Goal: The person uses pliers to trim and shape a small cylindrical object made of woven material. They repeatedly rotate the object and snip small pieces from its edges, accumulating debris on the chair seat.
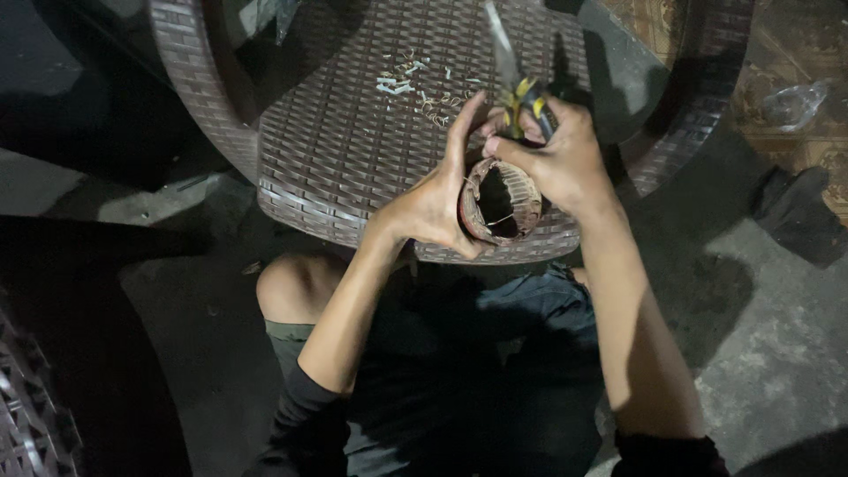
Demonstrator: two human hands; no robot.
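While the left hand (433, 208) clasps the ring-shaped coil core (500, 201) and the right hand (556, 155) clenches pliers (521, 97) just above it, clipped scraps (415, 84) lie beyond the grip, though wire strands remain inside.

Brown woven-pattern chair seat (353, 141), reddish-brown ring (500, 201), yellow-and-black pliers (528, 102), pale scraps (415, 84).

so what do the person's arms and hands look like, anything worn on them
Both forearms are bare from elbow to wrist. Dark, black-looking sleeves are pushed up to about the elbows. The left hand and right hand wear no gloves; no watch, ring or bracelet is visible in this dim light.
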